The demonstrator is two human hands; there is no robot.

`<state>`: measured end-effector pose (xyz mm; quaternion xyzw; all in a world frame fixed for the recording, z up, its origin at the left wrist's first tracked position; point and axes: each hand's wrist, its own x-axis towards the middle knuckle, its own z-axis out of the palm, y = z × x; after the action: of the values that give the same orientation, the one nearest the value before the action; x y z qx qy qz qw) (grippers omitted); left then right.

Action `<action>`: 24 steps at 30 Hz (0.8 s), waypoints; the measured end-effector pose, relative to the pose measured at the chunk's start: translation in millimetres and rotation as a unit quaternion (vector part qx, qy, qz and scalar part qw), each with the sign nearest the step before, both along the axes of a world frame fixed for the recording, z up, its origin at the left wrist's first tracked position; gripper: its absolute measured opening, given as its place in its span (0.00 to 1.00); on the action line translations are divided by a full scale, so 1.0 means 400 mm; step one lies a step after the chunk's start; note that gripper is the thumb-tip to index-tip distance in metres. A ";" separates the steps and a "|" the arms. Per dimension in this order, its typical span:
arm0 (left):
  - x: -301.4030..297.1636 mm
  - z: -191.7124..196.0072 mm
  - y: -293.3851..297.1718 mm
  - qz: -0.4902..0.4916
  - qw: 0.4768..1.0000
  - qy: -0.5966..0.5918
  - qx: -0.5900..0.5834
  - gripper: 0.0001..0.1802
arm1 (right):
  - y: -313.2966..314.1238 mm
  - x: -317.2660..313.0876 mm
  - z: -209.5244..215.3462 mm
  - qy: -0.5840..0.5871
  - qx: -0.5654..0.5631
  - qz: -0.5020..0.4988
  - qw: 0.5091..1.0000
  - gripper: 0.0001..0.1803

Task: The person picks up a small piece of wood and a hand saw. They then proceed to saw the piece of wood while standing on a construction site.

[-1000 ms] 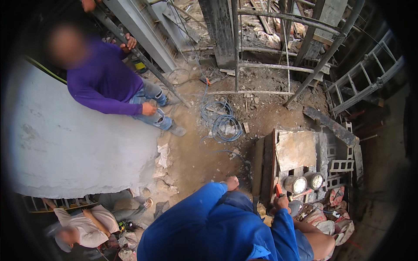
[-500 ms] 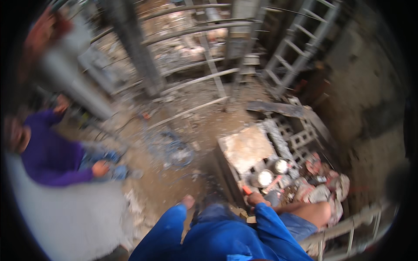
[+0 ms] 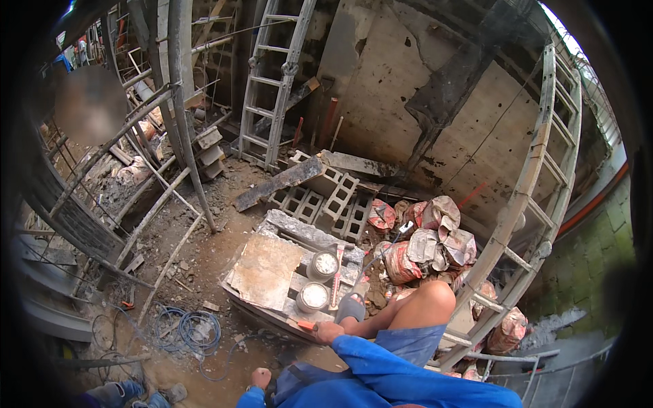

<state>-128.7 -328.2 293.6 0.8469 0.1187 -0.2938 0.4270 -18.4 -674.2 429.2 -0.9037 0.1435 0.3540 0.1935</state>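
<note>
While view has swung right since earlier, right hand (image 3: 328,332) stays clamped on orange-handled tool (image 3: 307,326); left hand (image 3: 260,378) fisted, empty.

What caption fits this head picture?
Right hand grips an orange-handled tool beside two round white tins on a pallet.

The right hand (image 3: 328,332) closes around a small orange-handled tool (image 3: 307,326) that lies at the near edge of a wooden pallet (image 3: 289,304), its orange end poking out to the left of the fist. What sort of tool it is cannot be told. The left hand (image 3: 260,378) is curled into a loose fist lower down, well apart from the pallet, over muddy ground; whether it holds anything cannot be told.
</note>
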 end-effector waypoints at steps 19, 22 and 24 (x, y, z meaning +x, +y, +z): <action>-0.052 -0.031 -0.006 -0.084 0.990 0.088 0.072 0.13 | 0.103 -0.008 0.034 -0.043 -0.085 -0.024 0.995 0.16; -0.033 -0.036 -0.006 -0.115 0.986 0.081 0.087 0.13 | 0.098 -0.006 0.026 -0.036 -0.082 -0.030 0.996 0.16; -0.026 -0.040 -0.001 -0.137 0.983 0.069 0.099 0.14 | 0.103 -0.004 0.039 -0.035 -0.072 -0.019 0.997 0.16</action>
<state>-139.3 -328.7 277.7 0.8710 0.0591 -0.3944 0.2869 -19.9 -633.2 444.9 -0.9242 0.1793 0.3069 0.1398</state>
